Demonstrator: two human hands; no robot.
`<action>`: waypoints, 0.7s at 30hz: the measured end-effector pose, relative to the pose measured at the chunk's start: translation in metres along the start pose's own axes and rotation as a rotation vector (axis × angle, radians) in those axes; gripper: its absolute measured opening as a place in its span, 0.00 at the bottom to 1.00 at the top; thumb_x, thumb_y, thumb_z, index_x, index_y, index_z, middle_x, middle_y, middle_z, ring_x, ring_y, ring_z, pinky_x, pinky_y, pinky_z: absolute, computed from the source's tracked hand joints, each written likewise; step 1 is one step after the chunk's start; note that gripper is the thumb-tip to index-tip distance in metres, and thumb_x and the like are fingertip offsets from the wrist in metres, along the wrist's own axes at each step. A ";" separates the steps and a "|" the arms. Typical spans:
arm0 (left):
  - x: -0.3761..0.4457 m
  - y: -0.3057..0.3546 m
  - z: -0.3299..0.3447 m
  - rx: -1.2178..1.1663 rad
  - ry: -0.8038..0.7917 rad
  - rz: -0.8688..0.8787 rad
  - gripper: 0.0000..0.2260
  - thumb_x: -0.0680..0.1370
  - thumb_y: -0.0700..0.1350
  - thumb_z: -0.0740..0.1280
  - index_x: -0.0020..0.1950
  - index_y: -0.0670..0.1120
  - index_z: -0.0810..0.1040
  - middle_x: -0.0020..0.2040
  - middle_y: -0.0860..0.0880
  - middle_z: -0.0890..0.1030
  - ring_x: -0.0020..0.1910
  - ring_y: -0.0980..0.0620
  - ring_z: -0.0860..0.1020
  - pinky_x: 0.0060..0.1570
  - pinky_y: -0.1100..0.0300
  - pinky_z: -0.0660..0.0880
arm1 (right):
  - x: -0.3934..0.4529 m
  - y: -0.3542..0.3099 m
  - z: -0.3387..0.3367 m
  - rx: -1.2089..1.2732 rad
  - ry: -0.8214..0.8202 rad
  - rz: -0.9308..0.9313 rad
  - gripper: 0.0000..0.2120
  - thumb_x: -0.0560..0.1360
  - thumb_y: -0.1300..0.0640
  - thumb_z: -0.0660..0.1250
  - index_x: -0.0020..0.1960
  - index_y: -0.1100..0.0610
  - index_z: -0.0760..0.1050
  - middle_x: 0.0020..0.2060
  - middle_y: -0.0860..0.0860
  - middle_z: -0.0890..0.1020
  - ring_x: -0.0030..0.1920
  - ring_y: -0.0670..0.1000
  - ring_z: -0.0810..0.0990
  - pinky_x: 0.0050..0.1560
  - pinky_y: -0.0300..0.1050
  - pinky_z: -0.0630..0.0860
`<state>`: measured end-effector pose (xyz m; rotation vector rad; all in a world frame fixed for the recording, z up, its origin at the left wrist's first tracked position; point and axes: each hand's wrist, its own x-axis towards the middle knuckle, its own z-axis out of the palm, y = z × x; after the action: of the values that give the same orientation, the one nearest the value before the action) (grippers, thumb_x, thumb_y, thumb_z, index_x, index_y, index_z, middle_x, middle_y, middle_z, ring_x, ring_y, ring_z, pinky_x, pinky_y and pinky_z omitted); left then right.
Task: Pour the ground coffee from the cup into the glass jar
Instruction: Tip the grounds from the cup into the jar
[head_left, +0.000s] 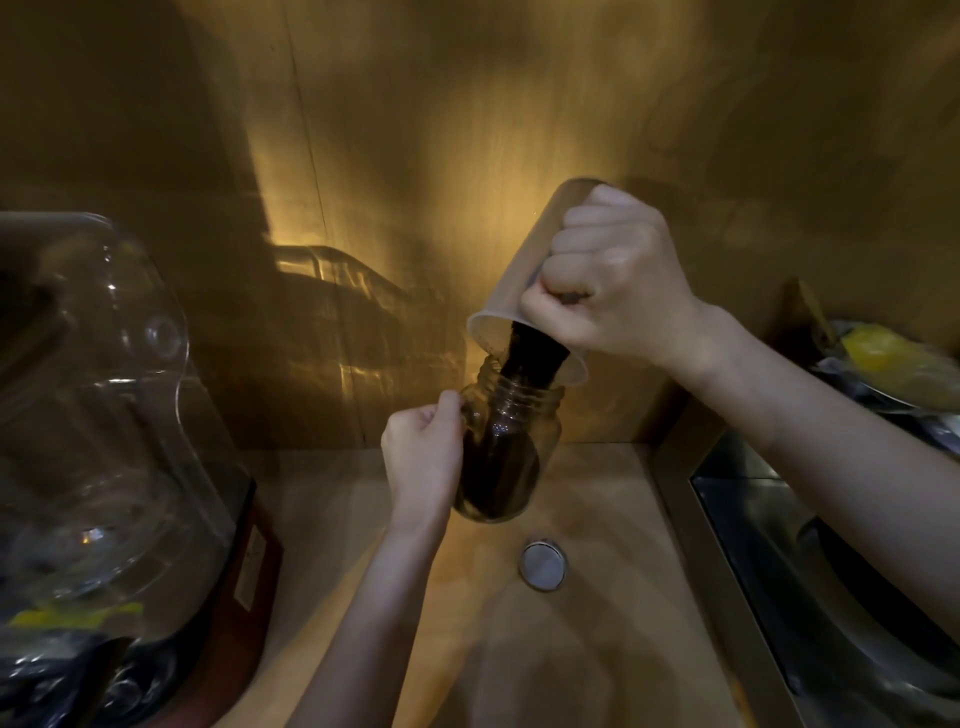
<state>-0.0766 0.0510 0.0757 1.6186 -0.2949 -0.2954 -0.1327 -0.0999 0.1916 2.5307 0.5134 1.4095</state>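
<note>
My right hand (608, 275) grips a translucent plastic cup (524, 275), tipped mouth-down over the glass jar (524, 441). Dark ground coffee (530, 356) streams from the cup's rim into the jar's mouth. The jar stands slightly tilted on the wooden counter and holds a dark mass of coffee (501, 478) in its lower part. My left hand (423, 457) holds the jar by its left side, fingers curled near the threaded neck. The jar's metal lid (543, 565) lies on the counter just in front of it.
A coffee grinder with a large clear hopper (98, 415) fills the left side. A steel sink (810, 545) sits at the right, with dishes and something yellow (883, 353) behind it. A wooden wall (415, 130) backs the counter (597, 649).
</note>
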 end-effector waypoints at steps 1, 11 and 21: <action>0.000 0.000 0.000 -0.003 -0.003 -0.001 0.17 0.73 0.47 0.61 0.24 0.44 0.69 0.28 0.41 0.69 0.31 0.45 0.67 0.37 0.53 0.67 | 0.000 0.000 0.000 0.000 0.003 -0.008 0.17 0.67 0.67 0.67 0.20 0.60 0.70 0.16 0.54 0.71 0.22 0.50 0.66 0.33 0.43 0.63; 0.001 0.000 0.001 -0.005 0.006 -0.019 0.18 0.72 0.47 0.61 0.22 0.46 0.67 0.27 0.42 0.67 0.30 0.46 0.66 0.36 0.54 0.66 | 0.000 0.001 0.001 -0.016 0.016 -0.031 0.16 0.66 0.67 0.67 0.20 0.61 0.70 0.16 0.53 0.71 0.22 0.50 0.66 0.32 0.42 0.63; 0.000 0.000 0.001 -0.011 -0.010 -0.018 0.18 0.73 0.46 0.61 0.23 0.45 0.67 0.27 0.42 0.67 0.29 0.46 0.66 0.37 0.54 0.67 | 0.000 0.000 0.001 -0.012 0.008 -0.060 0.17 0.67 0.66 0.67 0.20 0.61 0.71 0.16 0.54 0.71 0.21 0.51 0.67 0.26 0.45 0.67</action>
<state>-0.0769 0.0499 0.0760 1.6097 -0.2864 -0.3187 -0.1313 -0.1004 0.1909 2.4791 0.5754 1.3984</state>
